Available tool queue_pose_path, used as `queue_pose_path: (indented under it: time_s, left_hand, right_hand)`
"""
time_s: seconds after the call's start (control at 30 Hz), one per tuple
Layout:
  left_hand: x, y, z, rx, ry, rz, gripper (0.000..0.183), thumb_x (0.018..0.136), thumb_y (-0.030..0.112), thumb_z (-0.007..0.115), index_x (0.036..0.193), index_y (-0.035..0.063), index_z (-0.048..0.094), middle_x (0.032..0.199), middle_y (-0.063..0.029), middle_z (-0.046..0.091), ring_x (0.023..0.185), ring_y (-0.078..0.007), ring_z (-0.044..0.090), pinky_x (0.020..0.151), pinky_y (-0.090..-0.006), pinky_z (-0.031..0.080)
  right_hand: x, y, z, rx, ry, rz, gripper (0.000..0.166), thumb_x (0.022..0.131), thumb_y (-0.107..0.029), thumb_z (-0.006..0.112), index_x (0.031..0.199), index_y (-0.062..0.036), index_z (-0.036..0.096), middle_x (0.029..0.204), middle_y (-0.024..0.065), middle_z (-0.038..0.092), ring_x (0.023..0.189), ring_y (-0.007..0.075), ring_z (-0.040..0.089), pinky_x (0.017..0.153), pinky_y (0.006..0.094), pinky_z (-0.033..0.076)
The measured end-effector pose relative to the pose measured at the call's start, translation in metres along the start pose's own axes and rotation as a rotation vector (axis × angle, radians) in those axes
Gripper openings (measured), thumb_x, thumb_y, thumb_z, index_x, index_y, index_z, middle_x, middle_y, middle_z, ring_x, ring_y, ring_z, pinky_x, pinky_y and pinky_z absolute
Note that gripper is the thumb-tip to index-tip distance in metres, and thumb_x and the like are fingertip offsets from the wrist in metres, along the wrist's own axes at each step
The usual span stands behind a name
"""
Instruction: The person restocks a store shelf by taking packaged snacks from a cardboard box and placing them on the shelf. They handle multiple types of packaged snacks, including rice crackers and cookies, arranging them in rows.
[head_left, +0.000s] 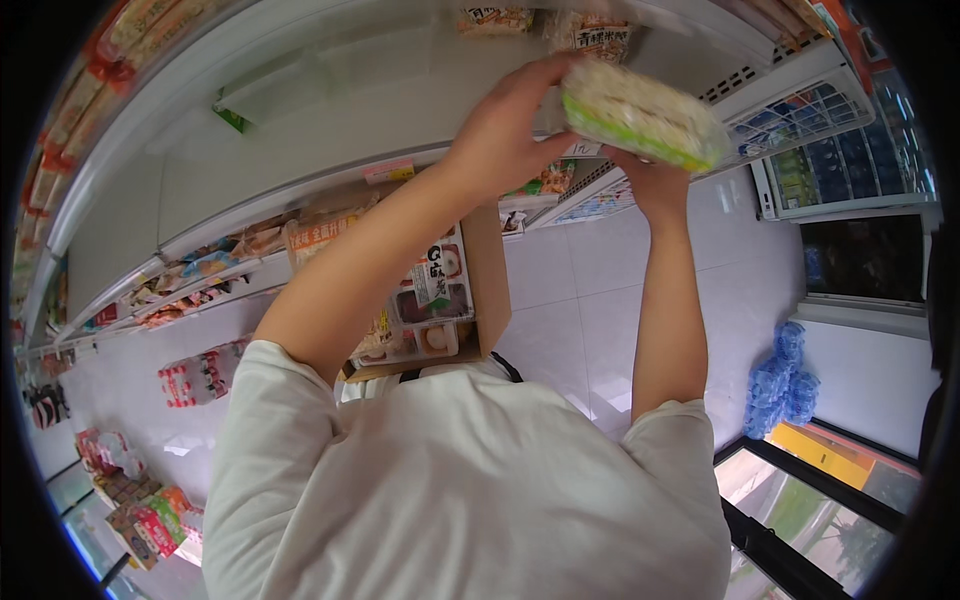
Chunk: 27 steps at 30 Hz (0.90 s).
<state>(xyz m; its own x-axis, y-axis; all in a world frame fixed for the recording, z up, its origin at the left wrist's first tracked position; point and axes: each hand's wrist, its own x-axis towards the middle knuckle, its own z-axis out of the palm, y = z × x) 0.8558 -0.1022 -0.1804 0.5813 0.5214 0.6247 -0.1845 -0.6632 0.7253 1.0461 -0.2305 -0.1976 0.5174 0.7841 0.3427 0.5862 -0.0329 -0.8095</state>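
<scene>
A clear-wrapped snack pack (637, 116), cream-coloured with a green strip, is held up over the shelf's right end, slightly blurred. My left hand (510, 127) grips its left end, fingers above and thumb below. From beneath, my right hand (652, 176) holds its lower side; the pack hides most of those fingers. Behind it, two wrapped snack packs (600, 37) (495, 21) lie at the back of the white shelf (330, 127). Below my left forearm, an open cardboard box (487, 277) against my body contains packaged sweets (431, 281) and other bagged snacks.
A clear divider (322, 71) stands on the shelf. Lower shelves (202, 277) hold bagged snacks. A white wire basket (802, 112) hangs at the right, near a drinks cooler (847, 169). Blue bottle packs (780, 382) and drink cartons (154, 525) stand on the tiled floor (577, 300).
</scene>
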Motion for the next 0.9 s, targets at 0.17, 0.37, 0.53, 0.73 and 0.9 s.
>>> queue_pose_path:
  time_s: [0.17,0.37,0.53,0.73,0.9]
  left_hand:
    - [-0.008,0.005,0.004,0.046,-0.038,0.127,0.058,0.079,0.004,0.077,0.133,0.0061,0.056,0.131,-0.0143,0.061,0.120,-0.0320,0.060,0.097,-0.0405,0.053]
    - [-0.052,-0.003,-0.076,0.353,-0.319,-0.115,0.035,0.081,0.003,0.073,0.116,0.0042,0.065,0.116,-0.0186,0.064,0.111,-0.0380,0.061,0.093,-0.0429,0.051]
    - [-0.128,0.017,-0.152,0.990,0.074,-0.385,0.026,0.087,0.019,0.071,0.103,-0.0001,0.067,0.102,-0.0191,0.066,0.096,-0.0371,0.066,0.082,-0.0456,0.054]
    - [-0.224,0.035,-0.184,0.611,-0.142,-1.350,0.046,0.086,0.034,0.078,0.106,-0.0042,0.062,0.093,-0.0208,0.066,0.086,-0.0355,0.067,0.073,-0.0420,0.052]
    - [-0.250,0.033,-0.124,0.402,0.151,-0.959,0.058,0.079,0.031,0.085,0.108,-0.0068,0.052,0.088,-0.0183,0.064,0.076,-0.0268,0.061,0.066,-0.0401,0.050]
  right_hand:
    - [-0.024,0.044,-0.024,-0.671,0.073,-0.337,0.050,0.083,-0.013,0.081,0.129,-0.0070,0.062,0.131,0.0101,0.064,0.122,0.0262,0.059,0.103,0.0385,0.046]
    - [-0.090,0.049,-0.013,-0.400,0.079,0.060,0.053,0.087,-0.012,0.077,0.135,-0.0054,0.056,0.136,0.0100,0.060,0.127,0.0263,0.054,0.110,0.0400,0.041]
    - [-0.164,0.075,0.013,0.029,0.148,0.277,0.067,0.083,-0.008,0.080,0.141,-0.0046,0.048,0.134,0.0108,0.058,0.123,0.0258,0.056,0.105,0.0383,0.047]
    - [-0.193,0.008,0.068,1.000,-0.029,0.455,0.094,0.067,-0.014,0.094,0.144,-0.0020,0.042,0.134,0.0082,0.057,0.121,0.0256,0.058,0.101,0.0387,0.051]
    - [-0.198,-0.020,0.101,1.316,-0.245,0.642,0.096,0.063,-0.014,0.095,0.143,-0.0016,0.043,0.133,0.0077,0.059,0.122,0.0263,0.058,0.105,0.0408,0.048]
